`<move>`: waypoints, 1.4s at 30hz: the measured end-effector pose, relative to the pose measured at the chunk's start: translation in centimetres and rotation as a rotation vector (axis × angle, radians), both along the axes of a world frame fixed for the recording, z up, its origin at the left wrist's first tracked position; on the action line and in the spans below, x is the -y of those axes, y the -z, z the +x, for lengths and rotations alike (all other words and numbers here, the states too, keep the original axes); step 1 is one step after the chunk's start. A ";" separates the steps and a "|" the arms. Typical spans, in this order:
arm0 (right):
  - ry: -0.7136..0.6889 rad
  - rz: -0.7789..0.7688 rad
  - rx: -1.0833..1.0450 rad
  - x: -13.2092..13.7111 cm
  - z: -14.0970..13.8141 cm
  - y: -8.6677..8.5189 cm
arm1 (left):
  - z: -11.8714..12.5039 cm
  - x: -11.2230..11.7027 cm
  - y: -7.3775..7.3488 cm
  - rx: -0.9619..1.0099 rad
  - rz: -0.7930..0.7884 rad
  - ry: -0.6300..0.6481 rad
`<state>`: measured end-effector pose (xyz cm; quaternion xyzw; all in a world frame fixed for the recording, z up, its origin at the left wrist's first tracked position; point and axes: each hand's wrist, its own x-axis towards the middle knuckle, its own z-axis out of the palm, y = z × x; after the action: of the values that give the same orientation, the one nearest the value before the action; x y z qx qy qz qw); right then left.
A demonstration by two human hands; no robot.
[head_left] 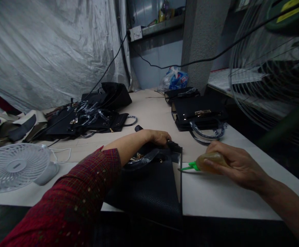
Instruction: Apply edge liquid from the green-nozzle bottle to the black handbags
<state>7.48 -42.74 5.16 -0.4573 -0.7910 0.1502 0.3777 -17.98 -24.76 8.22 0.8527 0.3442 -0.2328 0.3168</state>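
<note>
A black leather handbag lies flat on the white table in front of me. My left hand, in a red plaid sleeve, rests on the bag's top edge near its handle, fingers curled down on it. My right hand is closed around a small amber squeeze bottle. The bottle's green nozzle points left at the bag's right edge.
A small white desk fan stands at the left. Black handbags are piled at the back left and back right. A large wire fan guard looms at the right. Cables hang across; a plastic sheet covers the left wall.
</note>
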 end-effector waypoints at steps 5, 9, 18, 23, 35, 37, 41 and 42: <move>-0.035 -0.030 -0.008 0.9 -0.2 -0.1 | -0.1 0.4 -0.4 0.013 0.000 0.008; -0.057 -0.030 -0.035 1.3 -0.4 -0.4 | -0.1 0.6 -0.5 0.019 0.018 0.013; -0.093 -0.078 -0.093 2.5 -0.4 -0.2 | 0.0 0.6 -0.5 0.011 0.042 0.027; -0.189 -0.124 -0.092 3.5 -1.0 -0.7 | 0.0 0.4 -0.3 0.025 0.049 0.037; -0.105 -0.009 -0.107 4.8 -1.7 -1.2 | -0.3 0.3 -0.2 0.032 0.043 0.040; -0.166 -0.053 -0.103 5.0 -1.8 -1.5 | -0.3 0.3 -0.2 0.033 0.038 0.041; -0.199 -0.077 -0.115 5.5 -1.8 -1.9 | -0.3 0.4 -0.2 0.033 0.032 0.039; -0.155 -0.060 -0.115 5.6 -1.8 -1.9 | -0.3 0.4 -0.3 0.032 0.033 0.037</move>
<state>5.68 -48.32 7.01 -0.3966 -0.7961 0.2287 0.3957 -18.32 -25.15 8.49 0.8676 0.3272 -0.2191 0.3037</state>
